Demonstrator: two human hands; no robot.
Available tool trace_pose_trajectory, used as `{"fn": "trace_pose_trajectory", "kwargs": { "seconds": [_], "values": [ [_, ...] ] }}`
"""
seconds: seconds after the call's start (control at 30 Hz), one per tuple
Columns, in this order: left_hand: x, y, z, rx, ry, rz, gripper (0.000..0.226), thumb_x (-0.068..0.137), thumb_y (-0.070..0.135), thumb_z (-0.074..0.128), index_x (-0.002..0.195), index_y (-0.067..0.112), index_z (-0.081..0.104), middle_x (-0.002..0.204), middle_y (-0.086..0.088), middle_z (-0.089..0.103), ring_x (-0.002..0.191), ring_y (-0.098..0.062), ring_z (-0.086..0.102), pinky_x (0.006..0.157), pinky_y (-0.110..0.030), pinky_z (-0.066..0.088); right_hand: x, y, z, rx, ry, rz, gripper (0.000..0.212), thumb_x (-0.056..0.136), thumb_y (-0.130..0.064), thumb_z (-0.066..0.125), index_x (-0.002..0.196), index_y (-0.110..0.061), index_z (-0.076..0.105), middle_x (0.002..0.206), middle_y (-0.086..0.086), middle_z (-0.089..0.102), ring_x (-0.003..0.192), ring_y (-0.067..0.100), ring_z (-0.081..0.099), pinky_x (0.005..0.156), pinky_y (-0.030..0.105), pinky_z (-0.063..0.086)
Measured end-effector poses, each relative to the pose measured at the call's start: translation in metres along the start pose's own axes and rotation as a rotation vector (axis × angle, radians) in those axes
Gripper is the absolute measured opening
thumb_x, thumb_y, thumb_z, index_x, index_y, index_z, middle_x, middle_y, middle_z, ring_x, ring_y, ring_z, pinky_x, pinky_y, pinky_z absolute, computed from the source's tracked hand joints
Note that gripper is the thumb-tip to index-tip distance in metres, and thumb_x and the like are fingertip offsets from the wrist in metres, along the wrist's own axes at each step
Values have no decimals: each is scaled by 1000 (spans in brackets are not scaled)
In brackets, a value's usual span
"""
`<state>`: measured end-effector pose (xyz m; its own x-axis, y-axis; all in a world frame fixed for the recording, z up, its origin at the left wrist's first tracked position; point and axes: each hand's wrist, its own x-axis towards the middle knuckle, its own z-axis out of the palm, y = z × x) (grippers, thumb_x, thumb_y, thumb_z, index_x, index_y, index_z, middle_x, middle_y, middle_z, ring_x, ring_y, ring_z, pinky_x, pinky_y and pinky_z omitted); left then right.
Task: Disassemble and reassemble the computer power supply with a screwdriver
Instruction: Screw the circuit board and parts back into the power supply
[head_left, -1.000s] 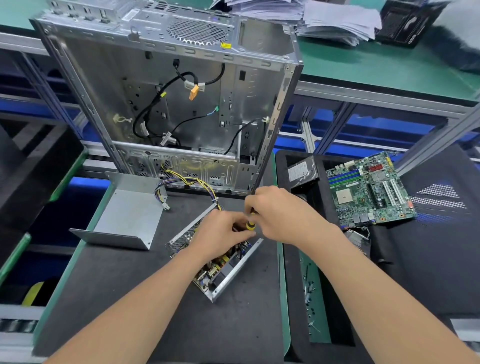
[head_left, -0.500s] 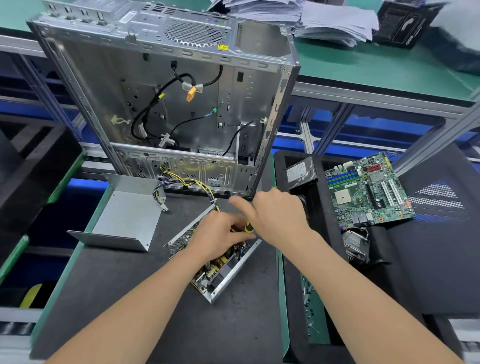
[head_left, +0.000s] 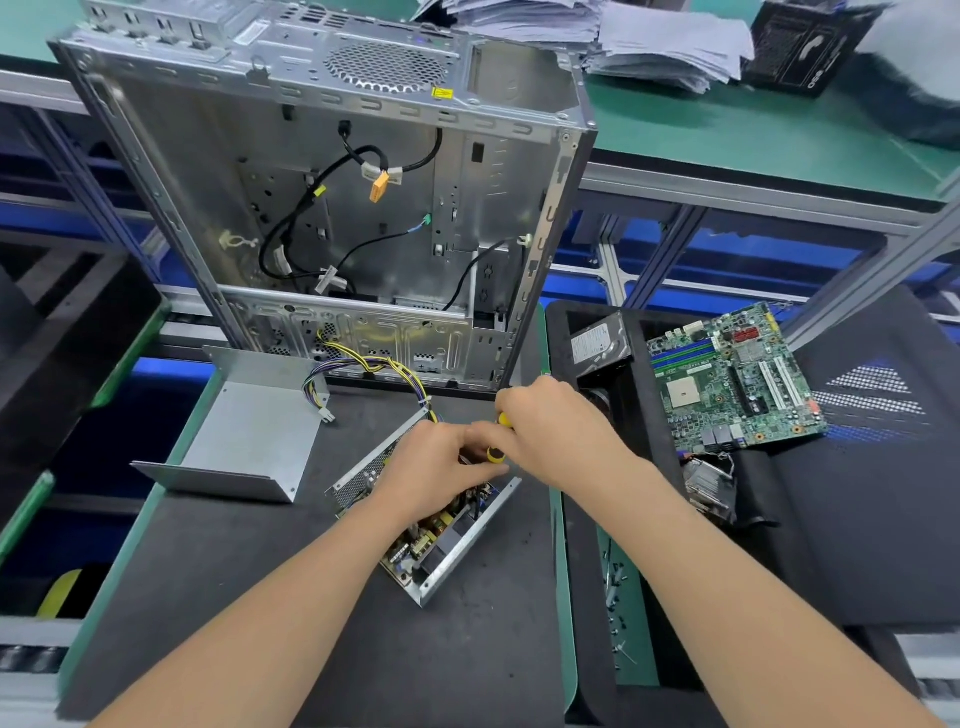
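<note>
Power supply (head_left: 441, 540) is seen from the head view laid open on the dark tabletop (head_left: 260, 597), near the middle and just in front of the upright computer case (head_left: 337, 208). It is turned at a slant, apparently so that its inside can be reached from above. Its thin sheet-metal shell, perforated on the left wall, holds a crowded circuit board. A bundle of yellow, black and purple wires (head_left: 384, 366) is led from its far end. The bent metal cover (head_left: 254, 447) is set apart to the left.

The screwdriver (head_left: 496, 455), with a yellow and black handle, is wrapped by the right hand (head_left: 561, 431) in a closed grip, probably for turning. Its lower end is pinched by the curled fingers of the left hand (head_left: 436, 473), judged to steady the tip, which is hidden. A green motherboard (head_left: 727, 379) is laid well to the right.
</note>
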<state>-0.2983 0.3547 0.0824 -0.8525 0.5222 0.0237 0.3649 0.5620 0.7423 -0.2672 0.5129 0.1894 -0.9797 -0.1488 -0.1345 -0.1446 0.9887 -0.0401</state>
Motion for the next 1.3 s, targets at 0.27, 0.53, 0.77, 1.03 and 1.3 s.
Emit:
{"fn": "trace_pose_trajectory", "kwargs": {
  "seconds": [0.27, 0.53, 0.77, 1.03, 1.3],
  "values": [
    [1, -3, 2, 23, 26, 25, 22, 83, 55, 80, 70, 58, 62, 66, 39, 60, 70, 12, 60, 58, -11, 37, 0, -12, 4, -137, 161, 242, 76, 91, -87, 30, 60, -18, 37, 56, -1, 29, 57, 27, 42, 51, 31, 24],
    [1, -4, 2, 10, 50, 33, 21, 84, 43, 81, 71, 50, 65, 59, 32, 59, 62, 9, 59, 54, -12, 35, -13, 13, -21, 32, -82, -318, 16, 100, -21, 57, 115, -25, 62, 111, -6, 53, 91, 23, 62, 73, 40, 51],
    [1, -4, 3, 37, 12, 12, 16, 85, 47, 78, 94, 34, 78, 68, 23, 64, 65, 9, 60, 64, -19, 46, -1, 4, -9, 35, 10, -49, 42, 99, -51, 60, 81, -14, 57, 80, 6, 56, 81, 35, 62, 56, 35, 41],
    [1, -4, 3, 14, 38, 21, 16, 82, 54, 80, 80, 41, 70, 73, 24, 70, 69, 6, 62, 59, -20, 43, -2, -15, 0, -70, 195, 231, 73, 94, -83, 32, 56, -20, 32, 55, -1, 31, 59, 29, 45, 55, 33, 25],
    [1, -6, 4, 5, 54, 6, 25, 78, 61, 67, 71, 38, 66, 56, 11, 61, 55, -4, 54, 51, -29, 38, -13, 9, -14, -20, -46, -360, 18, 98, -30, 62, 114, -24, 59, 114, -3, 49, 84, 23, 59, 63, 34, 38]
  ]
}}
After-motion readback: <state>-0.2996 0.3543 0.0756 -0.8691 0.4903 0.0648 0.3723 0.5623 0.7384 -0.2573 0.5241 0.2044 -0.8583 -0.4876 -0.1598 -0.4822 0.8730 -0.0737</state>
